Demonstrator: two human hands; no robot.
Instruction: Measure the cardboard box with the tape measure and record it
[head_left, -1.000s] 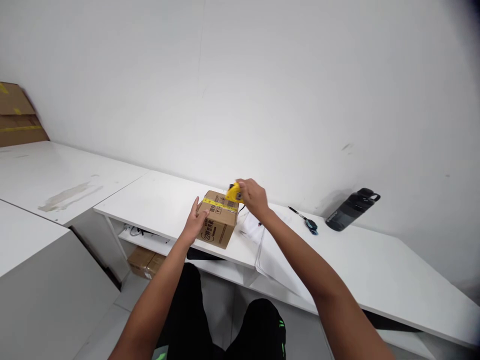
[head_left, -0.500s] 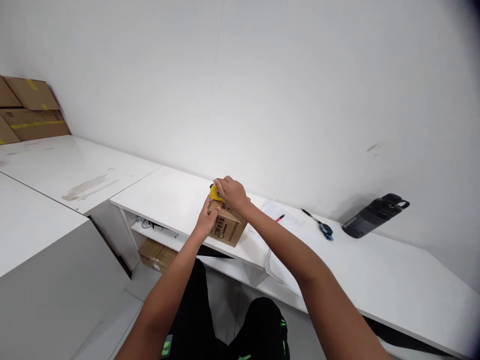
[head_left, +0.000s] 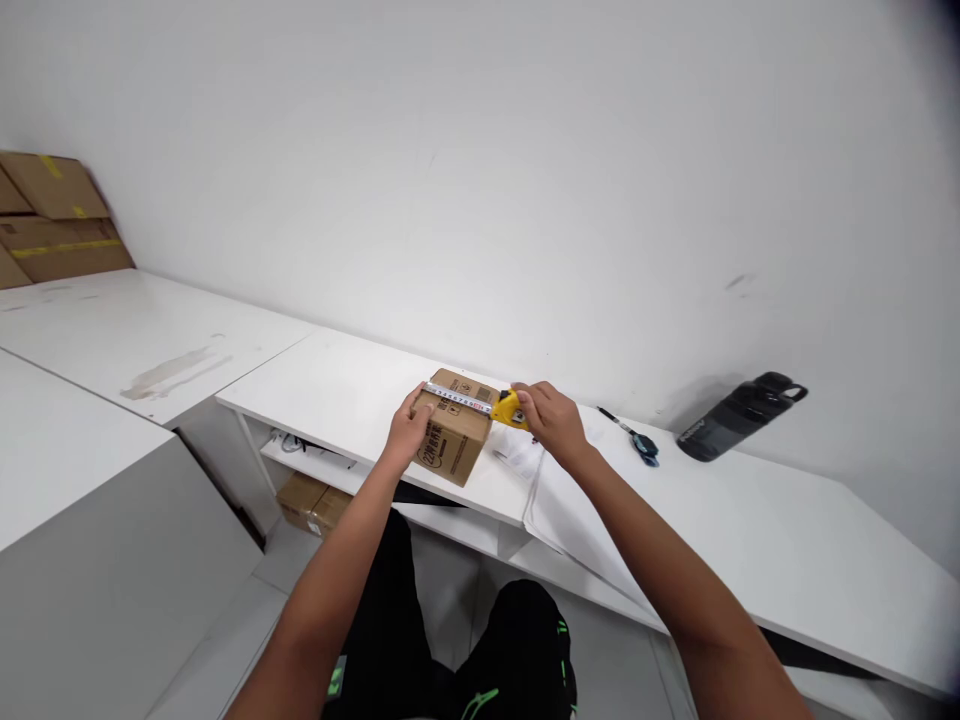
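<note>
A small brown cardboard box (head_left: 454, 447) with black print stands on the white desk (head_left: 352, 395). My left hand (head_left: 407, 430) presses against the box's left edge and pins the end of a measuring tape there. The tape blade (head_left: 459, 399) lies stretched across the box's top. My right hand (head_left: 551, 421) is closed round the yellow tape measure case (head_left: 508, 409), just past the box's right edge.
Papers (head_left: 525, 455) lie under my right wrist. A pen with a blue lanyard (head_left: 634, 438) and a dark water bottle (head_left: 739, 417) on its side lie further right. Cardboard boxes (head_left: 49, 215) are stacked at far left, another (head_left: 309, 500) under the desk.
My right hand drew the yellow case back from the box's left side to beyond its right edge, pulling the blade across the top. My left hand stayed on the left edge.
</note>
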